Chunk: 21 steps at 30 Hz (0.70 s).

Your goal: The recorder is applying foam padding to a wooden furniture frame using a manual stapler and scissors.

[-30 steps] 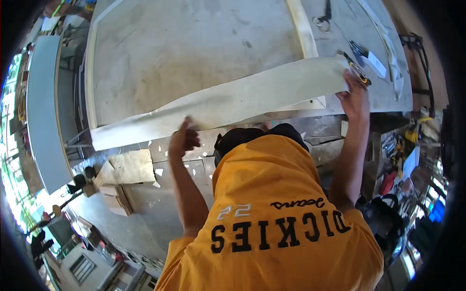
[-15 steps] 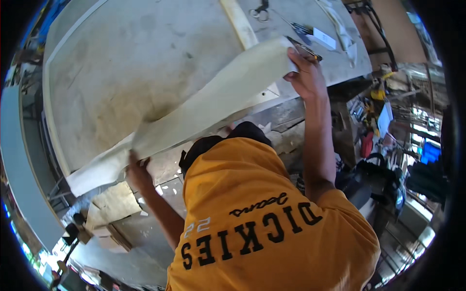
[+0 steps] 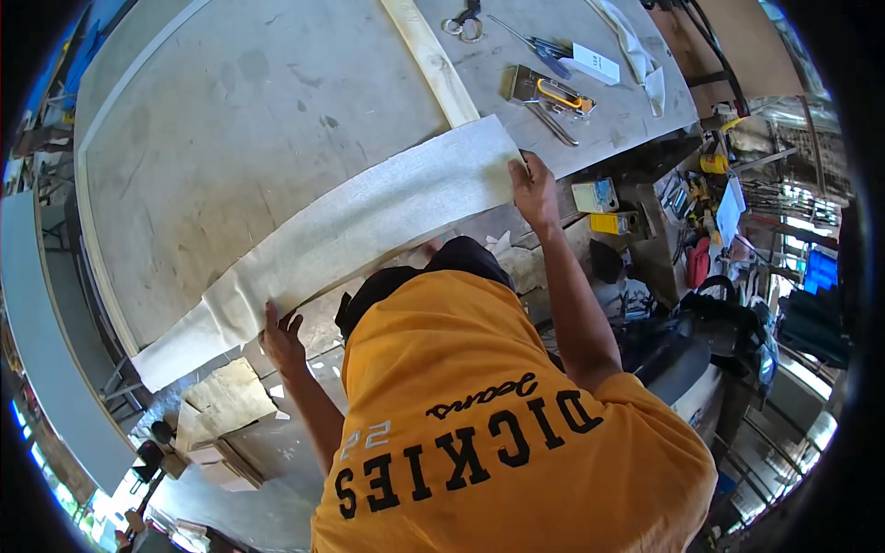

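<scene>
A long off-white fabric strip point(image 3: 369, 217) lies along the near edge of the grey board-topped table point(image 3: 212, 147), its left end hanging past the corner. At the strip's right end, my right hand point(image 3: 535, 192) grips the edge between thumb and fingers. My left hand point(image 3: 284, 343) pinches the near edge further left, beside some creases, its other fingers slightly bent. Under the strip's far edge runs a pale wooden slat point(image 3: 429, 60), partly covered. To the right, a staple gun point(image 3: 553, 95) with a yellow-edged handle rests on the table.
Scissors point(image 3: 464, 26), a screwdriver point(image 3: 516, 34) and a small white box point(image 3: 595, 64) lie at the far right. A crumpled white cloth strip point(image 3: 636, 51) is beyond them. Below stand a yellow box point(image 3: 610, 223) and, at left, cardboard point(image 3: 226, 401) on the floor.
The strip's right end has come down from above the staple gun, uncovering it. My right hand has lowered toward me; my left hand has shifted slightly right and nearer me along the edge.
</scene>
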Tool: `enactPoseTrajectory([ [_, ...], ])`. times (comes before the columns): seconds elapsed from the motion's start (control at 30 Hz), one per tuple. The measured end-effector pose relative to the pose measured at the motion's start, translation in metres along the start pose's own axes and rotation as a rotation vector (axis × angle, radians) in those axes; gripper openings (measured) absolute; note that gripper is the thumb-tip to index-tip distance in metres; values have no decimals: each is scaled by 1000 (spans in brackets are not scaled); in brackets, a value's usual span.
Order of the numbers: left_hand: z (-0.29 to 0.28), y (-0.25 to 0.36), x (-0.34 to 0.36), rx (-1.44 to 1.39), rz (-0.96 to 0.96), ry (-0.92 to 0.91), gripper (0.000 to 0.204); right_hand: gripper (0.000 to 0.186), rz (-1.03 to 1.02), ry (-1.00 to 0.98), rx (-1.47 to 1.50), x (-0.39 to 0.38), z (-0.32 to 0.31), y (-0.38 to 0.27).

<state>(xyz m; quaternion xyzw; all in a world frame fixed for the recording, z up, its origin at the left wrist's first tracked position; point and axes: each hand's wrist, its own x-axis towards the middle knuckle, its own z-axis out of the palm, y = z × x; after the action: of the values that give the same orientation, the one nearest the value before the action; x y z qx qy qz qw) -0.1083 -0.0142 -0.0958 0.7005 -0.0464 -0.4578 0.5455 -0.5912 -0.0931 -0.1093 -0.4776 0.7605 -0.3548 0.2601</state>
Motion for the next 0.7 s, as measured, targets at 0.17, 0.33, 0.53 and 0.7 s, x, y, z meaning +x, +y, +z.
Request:
enactPoseTrajectory([
  [0.17, -29, -23, 21, 30, -8, -55, 38, 25, 24, -65, 31, -9, -10, -3],
  [0.33, -22, -24, 2, -39, 27, -112, 46, 24, -82, -80, 62, -5, -11, 13],
  [0.53, 5, -40, -27, -109, -74, 172, 43, 23, -276, 79, -234, 31, -33, 1],
  [0.7, 6, -50, -33, 7, 68, 321, 26, 40, -405, -178, -385, 87, -23, -34],
])
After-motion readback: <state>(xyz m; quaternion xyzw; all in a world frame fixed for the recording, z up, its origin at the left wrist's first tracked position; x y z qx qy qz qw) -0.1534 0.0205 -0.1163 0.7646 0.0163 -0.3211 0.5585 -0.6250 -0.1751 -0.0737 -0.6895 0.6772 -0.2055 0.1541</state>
